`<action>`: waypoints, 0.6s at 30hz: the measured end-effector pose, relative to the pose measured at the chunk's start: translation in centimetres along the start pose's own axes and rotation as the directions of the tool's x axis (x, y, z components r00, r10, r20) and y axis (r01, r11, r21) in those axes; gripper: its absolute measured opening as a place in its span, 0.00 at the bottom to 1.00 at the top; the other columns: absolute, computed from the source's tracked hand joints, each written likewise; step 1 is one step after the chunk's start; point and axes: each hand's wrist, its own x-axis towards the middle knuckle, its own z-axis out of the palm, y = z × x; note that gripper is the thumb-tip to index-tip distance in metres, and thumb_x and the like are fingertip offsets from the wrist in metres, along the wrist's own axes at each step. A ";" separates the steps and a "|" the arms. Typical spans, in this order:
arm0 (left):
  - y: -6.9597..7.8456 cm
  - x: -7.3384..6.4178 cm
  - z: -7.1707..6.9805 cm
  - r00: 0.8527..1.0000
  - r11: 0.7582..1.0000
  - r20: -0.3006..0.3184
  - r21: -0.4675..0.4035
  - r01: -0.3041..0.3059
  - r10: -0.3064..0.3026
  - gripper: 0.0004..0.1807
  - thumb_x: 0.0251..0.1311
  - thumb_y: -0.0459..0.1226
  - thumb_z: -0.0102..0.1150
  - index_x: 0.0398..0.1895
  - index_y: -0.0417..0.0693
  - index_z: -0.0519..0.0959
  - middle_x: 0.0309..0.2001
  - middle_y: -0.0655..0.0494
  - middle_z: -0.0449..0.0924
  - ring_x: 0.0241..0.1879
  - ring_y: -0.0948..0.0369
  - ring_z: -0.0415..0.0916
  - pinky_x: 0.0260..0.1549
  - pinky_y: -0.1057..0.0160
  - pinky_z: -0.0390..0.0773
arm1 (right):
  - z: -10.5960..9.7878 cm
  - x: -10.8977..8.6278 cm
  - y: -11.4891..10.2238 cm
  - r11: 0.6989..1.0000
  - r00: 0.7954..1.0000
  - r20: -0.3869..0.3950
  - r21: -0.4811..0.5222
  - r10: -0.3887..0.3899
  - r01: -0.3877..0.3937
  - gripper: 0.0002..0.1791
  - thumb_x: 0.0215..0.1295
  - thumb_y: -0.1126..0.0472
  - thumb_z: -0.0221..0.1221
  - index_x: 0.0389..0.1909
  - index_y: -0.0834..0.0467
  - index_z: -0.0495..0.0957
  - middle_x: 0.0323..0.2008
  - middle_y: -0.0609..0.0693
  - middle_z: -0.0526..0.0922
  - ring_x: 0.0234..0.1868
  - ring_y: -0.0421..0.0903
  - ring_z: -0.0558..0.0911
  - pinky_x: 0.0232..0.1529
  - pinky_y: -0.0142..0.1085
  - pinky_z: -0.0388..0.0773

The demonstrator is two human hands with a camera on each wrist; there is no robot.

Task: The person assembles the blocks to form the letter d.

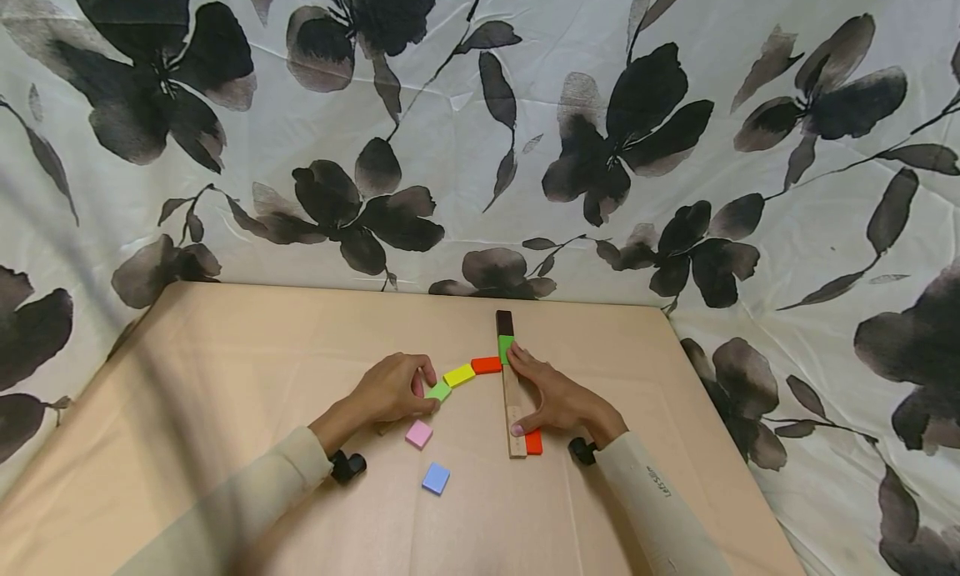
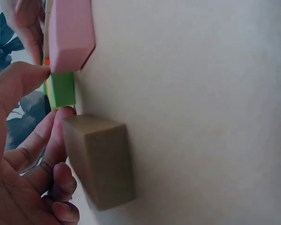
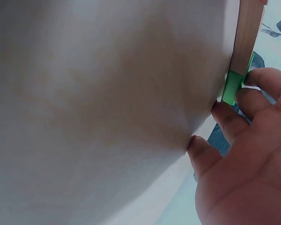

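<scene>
My left hand [image 1: 393,388] pinches a light green block [image 2: 63,89] between thumb and fingertips. Its upper end meets a yellow block [image 1: 459,376], which leads to a red-orange block [image 1: 486,365] beside a long wooden strip [image 1: 512,418]. My right hand [image 1: 562,401] is spread along the strip, fingertips touching a green block [image 3: 232,87] near its far end and thumb resting lower on the strip. A black block [image 1: 505,322] lies beyond the green one. Another red-orange block [image 1: 534,443] sits against the strip's near right side, partly covered by the right hand.
A pink block [image 1: 418,434] and a blue block [image 1: 435,478] lie loose on the table [image 1: 337,526], nearer the body. Beside the left hand stands a brown block [image 2: 103,161], mostly hidden in the head view. A floral cloth [image 1: 480,142] hangs behind the table.
</scene>
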 end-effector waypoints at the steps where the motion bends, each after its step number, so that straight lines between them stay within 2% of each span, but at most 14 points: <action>1: 0.0 0.0 -0.2 1.000 1.000 -0.003 -0.004 0.000 0.000 0.15 0.55 0.44 0.80 0.40 0.52 0.83 0.24 0.63 0.79 0.35 0.62 0.72 0.37 0.61 0.71 | 0.0 0.0 0.0 1.000 1.000 0.001 0.002 0.002 -0.002 0.72 0.50 0.49 0.82 0.87 0.56 0.43 0.88 0.53 0.36 0.88 0.61 0.40 0.83 0.63 0.37; 7: -0.7 0.0 -2.3 0.999 1.000 -0.050 -0.028 0.003 -0.004 0.14 0.58 0.45 0.78 0.42 0.52 0.84 0.27 0.61 0.80 0.37 0.59 0.74 0.39 0.59 0.71 | 0.1 0.1 0.1 1.000 1.000 0.002 0.005 0.008 -0.008 0.72 0.50 0.49 0.82 0.87 0.55 0.43 0.88 0.53 0.36 0.88 0.62 0.40 0.84 0.63 0.37; 11: -1.4 -0.5 -3.6 0.998 1.000 -0.066 -0.019 -0.016 0.014 0.14 0.57 0.43 0.78 0.42 0.51 0.85 0.28 0.61 0.81 0.40 0.57 0.74 0.41 0.59 0.71 | 0.1 0.0 0.1 1.000 1.000 -0.002 0.001 0.005 -0.005 0.72 0.50 0.49 0.82 0.87 0.55 0.43 0.88 0.53 0.36 0.88 0.62 0.40 0.84 0.63 0.37; 13: -1.7 -1.0 -4.0 0.998 0.999 -0.052 -0.003 -0.033 0.033 0.13 0.56 0.42 0.79 0.42 0.51 0.85 0.27 0.62 0.81 0.41 0.56 0.74 0.41 0.58 0.71 | 0.1 0.0 0.1 1.000 1.000 -0.001 0.000 0.005 -0.005 0.72 0.50 0.48 0.82 0.87 0.55 0.43 0.88 0.53 0.36 0.88 0.61 0.40 0.84 0.62 0.37; 18: -2.2 -2.5 -4.6 0.998 0.998 0.038 0.023 -0.058 0.057 0.13 0.53 0.40 0.80 0.41 0.54 0.87 0.27 0.65 0.80 0.40 0.57 0.74 0.43 0.59 0.69 | 0.1 0.0 0.1 1.000 1.000 -0.002 -0.003 0.011 -0.011 0.72 0.50 0.48 0.82 0.87 0.54 0.43 0.88 0.52 0.36 0.88 0.61 0.40 0.84 0.62 0.37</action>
